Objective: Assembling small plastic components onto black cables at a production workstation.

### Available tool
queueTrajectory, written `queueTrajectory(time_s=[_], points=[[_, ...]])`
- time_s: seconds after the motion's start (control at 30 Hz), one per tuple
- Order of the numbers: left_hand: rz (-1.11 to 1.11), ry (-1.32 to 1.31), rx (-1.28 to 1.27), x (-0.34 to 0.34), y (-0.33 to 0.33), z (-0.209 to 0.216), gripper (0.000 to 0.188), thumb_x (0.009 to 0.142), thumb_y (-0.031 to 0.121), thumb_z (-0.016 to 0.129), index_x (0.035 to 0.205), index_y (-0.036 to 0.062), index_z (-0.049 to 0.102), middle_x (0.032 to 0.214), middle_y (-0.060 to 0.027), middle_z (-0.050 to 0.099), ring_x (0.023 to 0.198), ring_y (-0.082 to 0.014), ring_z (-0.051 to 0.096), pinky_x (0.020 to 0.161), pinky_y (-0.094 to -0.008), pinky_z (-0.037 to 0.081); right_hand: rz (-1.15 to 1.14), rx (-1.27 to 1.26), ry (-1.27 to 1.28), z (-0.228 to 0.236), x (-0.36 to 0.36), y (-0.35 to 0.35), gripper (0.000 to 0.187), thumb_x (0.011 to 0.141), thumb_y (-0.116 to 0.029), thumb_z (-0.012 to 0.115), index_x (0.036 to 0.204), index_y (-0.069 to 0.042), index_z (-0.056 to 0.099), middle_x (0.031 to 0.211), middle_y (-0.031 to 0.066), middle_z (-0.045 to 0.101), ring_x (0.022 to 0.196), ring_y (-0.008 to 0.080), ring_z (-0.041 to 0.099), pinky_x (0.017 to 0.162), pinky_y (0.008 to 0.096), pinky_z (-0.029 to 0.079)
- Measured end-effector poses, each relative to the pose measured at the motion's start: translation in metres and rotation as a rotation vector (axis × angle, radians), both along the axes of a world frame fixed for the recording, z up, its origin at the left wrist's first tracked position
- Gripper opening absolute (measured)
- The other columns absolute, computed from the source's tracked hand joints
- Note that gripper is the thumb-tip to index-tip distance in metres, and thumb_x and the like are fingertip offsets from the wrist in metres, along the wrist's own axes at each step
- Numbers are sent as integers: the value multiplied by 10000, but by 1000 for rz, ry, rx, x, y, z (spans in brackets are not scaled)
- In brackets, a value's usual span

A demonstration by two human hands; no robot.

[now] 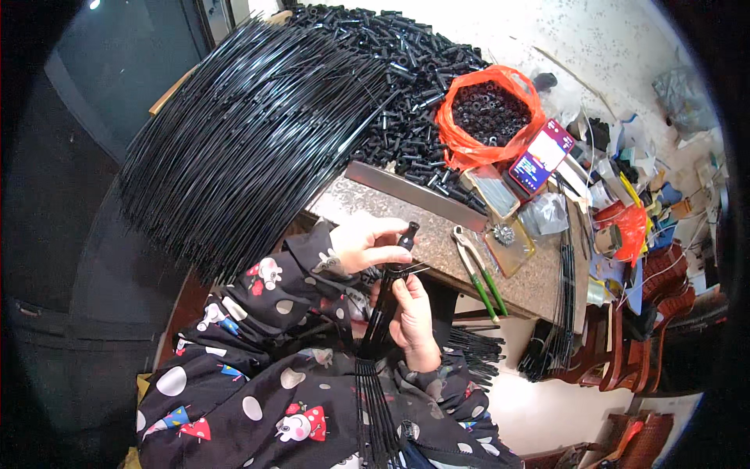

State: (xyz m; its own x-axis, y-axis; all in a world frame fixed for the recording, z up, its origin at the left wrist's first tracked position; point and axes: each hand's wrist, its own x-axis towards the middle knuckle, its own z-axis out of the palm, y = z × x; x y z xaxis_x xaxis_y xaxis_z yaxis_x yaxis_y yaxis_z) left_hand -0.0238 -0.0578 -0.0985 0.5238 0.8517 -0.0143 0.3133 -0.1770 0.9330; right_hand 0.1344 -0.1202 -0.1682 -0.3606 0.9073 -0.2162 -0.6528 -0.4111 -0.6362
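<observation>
My left hand point(361, 246) is closed, its thumb and fingers pinching a small black tubular piece point(408, 234) with a narrow, flared top. Just below it, my right hand point(414, 322) wraps around a bundle of thin black rods point(380, 316), thumb pressed near its upper end. The tubular piece sits at the top of this bundle; whether it is fixed there I cannot tell. A thin strand sticks out sideways beside my right thumb. More thin black rods point(376, 406) fan down over my lap, against the dark printed sleeves and clothing.
A large stack of black rods point(250, 148) covers the left of the table. Behind a metal bar point(414, 194) lie many black tubular pieces point(406, 133). An orange bag point(449, 144) holds small black parts. A phone point(541, 158), green-handled pliers point(478, 273) and clear box point(494, 191) lie right.
</observation>
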Motion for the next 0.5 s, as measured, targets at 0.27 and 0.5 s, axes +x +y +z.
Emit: queueTrajectory(time_s=[0.27,0.5], points=[[150,-381,-153,3,-18,-18,163,794,56,579,945,0,554,768,-15,590,669,-72,533,593,-219,426,111,18,19,-7,3,1,137,826,-176,587,865,-57,531,799,62,603,658,125,568,599,258,486],[180,-48,323,5,-25,4,160,754,139,634,735,4,551,529,-68,496,449,-127,473,444,-261,361,123,13,34,-1,5,-3,130,815,-149,597,865,-44,540,814,57,610,669,125,584,603,255,499]])
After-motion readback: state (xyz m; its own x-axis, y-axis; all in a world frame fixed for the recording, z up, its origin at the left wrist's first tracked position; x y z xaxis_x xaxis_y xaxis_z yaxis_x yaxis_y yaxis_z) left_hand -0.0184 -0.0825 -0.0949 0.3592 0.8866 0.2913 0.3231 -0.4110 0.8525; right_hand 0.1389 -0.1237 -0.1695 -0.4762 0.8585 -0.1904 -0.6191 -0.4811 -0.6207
